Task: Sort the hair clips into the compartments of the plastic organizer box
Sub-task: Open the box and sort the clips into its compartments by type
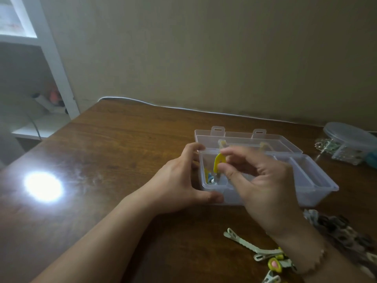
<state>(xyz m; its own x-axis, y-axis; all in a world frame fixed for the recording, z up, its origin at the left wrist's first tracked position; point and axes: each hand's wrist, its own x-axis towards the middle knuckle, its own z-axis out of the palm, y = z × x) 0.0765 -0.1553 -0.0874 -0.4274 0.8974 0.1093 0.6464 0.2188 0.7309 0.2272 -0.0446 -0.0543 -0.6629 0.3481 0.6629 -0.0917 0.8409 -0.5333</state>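
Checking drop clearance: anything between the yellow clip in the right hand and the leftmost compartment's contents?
Head view: nothing. The yellow clip, pinched by the right hand, hangs over the organizer box directly above the clips in the compartment.

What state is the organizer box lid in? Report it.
Open: the organizer box lid lies flat behind it on the table, compartments exposed.

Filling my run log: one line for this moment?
left hand steadies organizer box | right hand pinches yellow clip over left compartment | more clips on table
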